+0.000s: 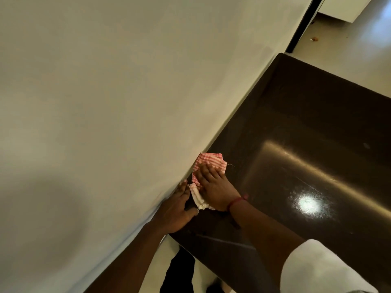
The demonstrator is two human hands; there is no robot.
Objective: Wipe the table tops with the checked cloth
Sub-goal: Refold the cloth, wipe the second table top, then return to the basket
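White sleeve (321,269); rumpled red-and-white checked cloth (211,161)

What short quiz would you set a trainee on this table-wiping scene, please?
1. True or false: the right hand presses the checked cloth flat on the table.
2. The cloth lies: A) mid-table; B) beside the wall; C) at the table's far corner.
3. Which wrist wears the red band?
Key: 1 true; 2 B; 3 right.
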